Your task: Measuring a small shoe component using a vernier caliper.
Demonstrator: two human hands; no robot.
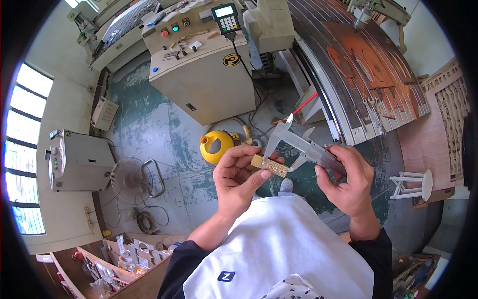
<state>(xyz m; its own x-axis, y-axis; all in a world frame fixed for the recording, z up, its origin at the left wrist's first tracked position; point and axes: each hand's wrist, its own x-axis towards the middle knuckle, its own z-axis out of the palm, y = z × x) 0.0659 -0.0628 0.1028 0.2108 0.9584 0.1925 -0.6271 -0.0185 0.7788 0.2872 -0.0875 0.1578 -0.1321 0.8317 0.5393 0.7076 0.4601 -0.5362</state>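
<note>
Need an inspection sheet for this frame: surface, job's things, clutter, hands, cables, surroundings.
Surface: worn green concrete floor; no bench under the hands.
Job's things: small brass-coloured block; metal vernier caliper, jaws standing just above the block.
Clutter: open wooden crate of parts, yellow jug, pedestal fan lying down.
Hands: left hand pinches the block; right hand grips the caliper beam.
Cables: black cable from the handheld controller; cable loops by the fan.
Surroundings: beige control cabinet, CNC router bed with carved panel, white stool, windows on the person's left.
</note>
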